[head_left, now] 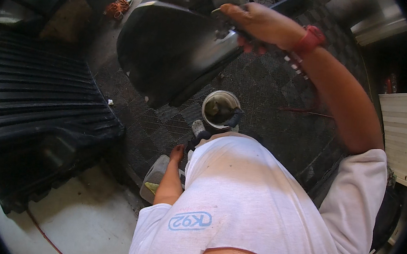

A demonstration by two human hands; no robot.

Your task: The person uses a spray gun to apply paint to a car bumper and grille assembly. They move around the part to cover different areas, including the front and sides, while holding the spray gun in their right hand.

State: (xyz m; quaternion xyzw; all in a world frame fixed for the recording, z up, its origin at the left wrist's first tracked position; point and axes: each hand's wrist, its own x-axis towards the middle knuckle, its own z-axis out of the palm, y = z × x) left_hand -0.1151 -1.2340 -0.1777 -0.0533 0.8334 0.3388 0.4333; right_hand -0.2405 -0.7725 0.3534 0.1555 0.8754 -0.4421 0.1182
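My right hand (262, 25), with a red band at the wrist, is raised far in front of me. Its fingers wrap round a blurred dark tool with a greyish cup above, which looks like a spray gun (224, 31). Close to the tool stands a large curved black panel (167, 50), partly glossy. Low at my left side hangs my left hand (177, 153), small and in shade, so its finger position is unclear. Beside it is a grey object (158, 169) with something yellow on it.
A pale-rimmed bucket (210, 97) stands near my feet on dark patterned floor mats (280, 139). A ribbed black plastic piece (46, 82) fills the left side. Orange cord (117, 8) lies coiled at far left, and a white ridged cabinet (399, 131) stands at right.
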